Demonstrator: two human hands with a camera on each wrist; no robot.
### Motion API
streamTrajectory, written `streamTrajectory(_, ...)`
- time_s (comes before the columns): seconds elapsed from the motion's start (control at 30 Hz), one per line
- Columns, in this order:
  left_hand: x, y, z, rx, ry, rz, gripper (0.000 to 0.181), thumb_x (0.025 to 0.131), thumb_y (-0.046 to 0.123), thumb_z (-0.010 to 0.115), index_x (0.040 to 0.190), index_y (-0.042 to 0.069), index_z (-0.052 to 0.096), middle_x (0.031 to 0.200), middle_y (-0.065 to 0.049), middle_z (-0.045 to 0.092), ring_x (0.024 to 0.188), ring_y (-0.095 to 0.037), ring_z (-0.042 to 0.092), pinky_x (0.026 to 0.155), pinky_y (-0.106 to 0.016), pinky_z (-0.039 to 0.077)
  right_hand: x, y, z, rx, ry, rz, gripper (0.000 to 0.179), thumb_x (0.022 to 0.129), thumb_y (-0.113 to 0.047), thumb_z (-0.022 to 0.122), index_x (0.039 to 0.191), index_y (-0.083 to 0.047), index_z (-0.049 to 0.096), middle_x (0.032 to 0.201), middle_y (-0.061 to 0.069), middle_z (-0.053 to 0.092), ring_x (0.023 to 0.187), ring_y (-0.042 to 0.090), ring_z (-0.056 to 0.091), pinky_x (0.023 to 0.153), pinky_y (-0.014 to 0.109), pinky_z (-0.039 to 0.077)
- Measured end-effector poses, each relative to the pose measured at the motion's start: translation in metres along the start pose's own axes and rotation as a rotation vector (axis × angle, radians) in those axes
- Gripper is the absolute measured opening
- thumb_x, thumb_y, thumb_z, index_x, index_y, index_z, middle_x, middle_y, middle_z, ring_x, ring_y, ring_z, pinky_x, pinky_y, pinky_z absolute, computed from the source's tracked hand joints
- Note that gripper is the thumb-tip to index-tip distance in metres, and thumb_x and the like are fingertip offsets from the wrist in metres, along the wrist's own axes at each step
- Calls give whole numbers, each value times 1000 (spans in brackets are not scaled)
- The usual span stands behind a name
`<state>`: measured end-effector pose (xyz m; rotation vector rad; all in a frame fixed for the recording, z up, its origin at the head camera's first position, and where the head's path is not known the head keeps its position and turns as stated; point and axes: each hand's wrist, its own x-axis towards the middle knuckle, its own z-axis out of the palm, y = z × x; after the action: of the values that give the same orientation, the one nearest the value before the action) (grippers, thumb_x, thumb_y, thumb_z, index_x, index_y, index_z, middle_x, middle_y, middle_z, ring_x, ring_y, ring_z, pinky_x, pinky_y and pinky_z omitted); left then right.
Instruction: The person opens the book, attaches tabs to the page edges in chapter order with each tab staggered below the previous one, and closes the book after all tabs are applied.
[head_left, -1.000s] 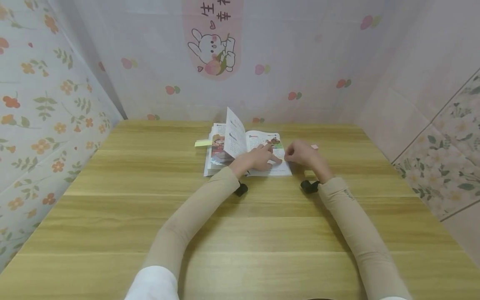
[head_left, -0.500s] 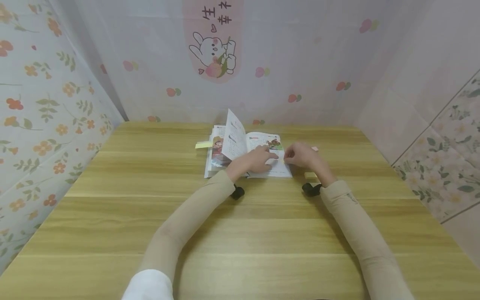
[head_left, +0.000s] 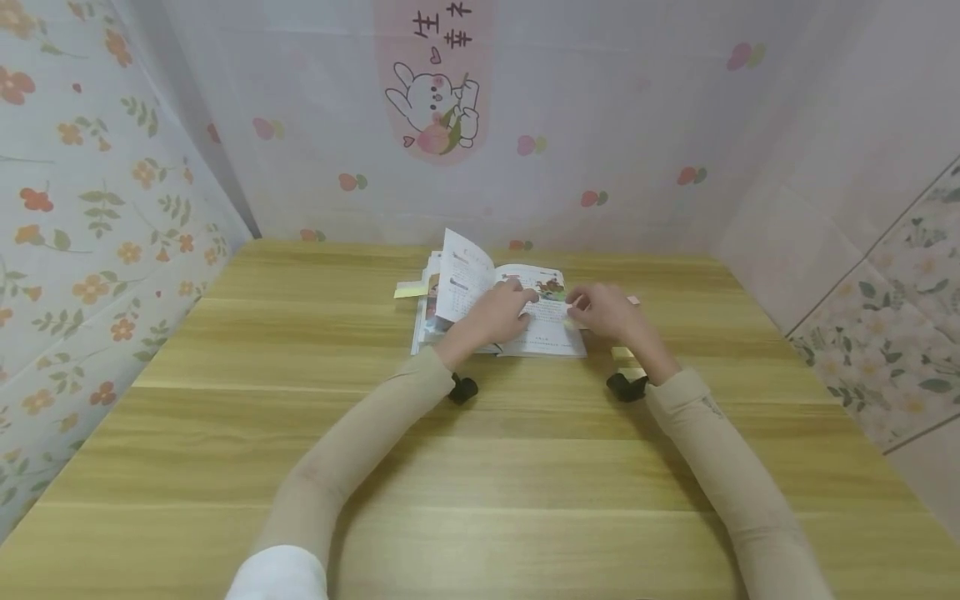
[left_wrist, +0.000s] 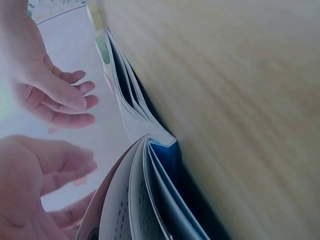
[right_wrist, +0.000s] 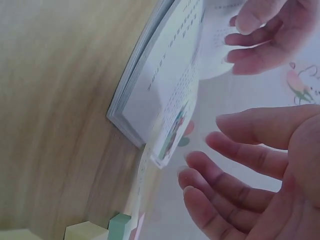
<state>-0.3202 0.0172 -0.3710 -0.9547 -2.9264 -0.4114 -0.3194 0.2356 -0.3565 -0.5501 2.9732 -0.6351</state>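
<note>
An open book (head_left: 551, 340) with printed text and coloured pictures lies near the back of the table. One of its left leaves (head_left: 459, 268) stands up at a slant. My left hand (head_left: 491, 315) is over the book's middle with loosely bent fingers and holds nothing. By the right page's outer edge is my right hand (head_left: 606, 312), its fingers apart and bare in the right wrist view. A pale sticky tab (right_wrist: 141, 180) sticks out from that page's edge, close to the right fingertips. Another yellow tab (head_left: 411, 289) juts from the book's left side.
Yellow sticky-note pads (head_left: 624, 358) lie on the table (head_left: 480, 475) right of the book, partly behind the right wrist. A green pad (right_wrist: 119, 227) stands beside a yellow one in the right wrist view. A patterned curtain (head_left: 615, 108) hangs behind the table.
My left hand has drawn back left from the right page and lifted. The right fingers have parted at the page edge. The upright leaf leans further left.
</note>
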Motion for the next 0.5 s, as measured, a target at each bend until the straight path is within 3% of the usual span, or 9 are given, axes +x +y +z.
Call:
streamTrajectory(0.13,-8,1,-3,49,50,-43,40,100,17,58,139,12,59,131,-15,56,114,-29,56,91,-38,52,-3,-2,-1,25,9,-16,30,99,-12,59,123,6,64,109,25,69,100,40,66,86,53,53)
streamTrajectory(0.33,-18,1,-6,53,114,-75,41,98,14,58,139,9,60,127,-16,57,107,-29,57,86,-37,53,-8,-7,1,43,23,-20,33,98,-12,61,127,4,62,114,27,67,104,40,65,89,53,53)
streamTrajectory(0.5,-28,2,-10,74,172,-120,38,97,9,57,134,4,61,123,-18,58,103,-30,57,83,-37,53,-12,-12,4,37,44,-69,36,98,-11,62,130,5,60,117,28,66,104,42,66,89,55,53)
